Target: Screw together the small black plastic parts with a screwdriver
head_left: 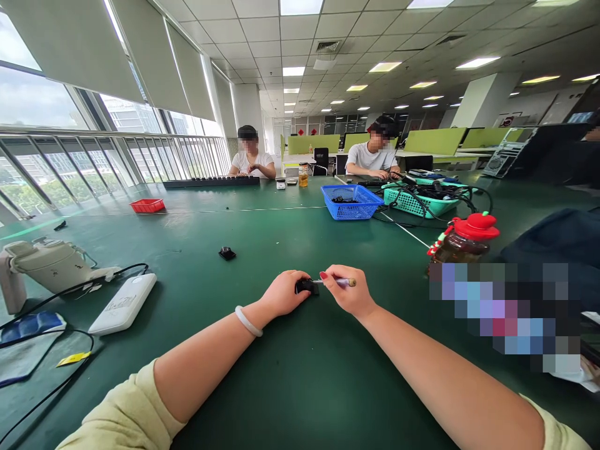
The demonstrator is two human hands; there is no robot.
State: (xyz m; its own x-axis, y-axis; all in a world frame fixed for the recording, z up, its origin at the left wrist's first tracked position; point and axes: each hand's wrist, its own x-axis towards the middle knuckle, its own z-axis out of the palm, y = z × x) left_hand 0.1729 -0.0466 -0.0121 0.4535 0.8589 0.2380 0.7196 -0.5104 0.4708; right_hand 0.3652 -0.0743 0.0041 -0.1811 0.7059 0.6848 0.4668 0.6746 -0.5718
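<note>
My left hand [284,294] is closed around a small black plastic part [305,287], steadying it on the green table [300,381]. From the right, my right hand [350,294] pinches a slim screwdriver [345,282] with a pale handle. Its thin metal shaft points left, and the tip meets or nearly meets the black part; the exact contact is too small to tell. Farther up and to the left, a similar small black piece [227,253] lies on the tabletop.
At left are a white power bank [124,304], cables and a pale bottle [51,265]. A red tray [147,205], blue basket [351,212] and cable-filled green basket [417,203] stand farther back. A red-lidded jar [464,240] is at right. Two people sit across the table.
</note>
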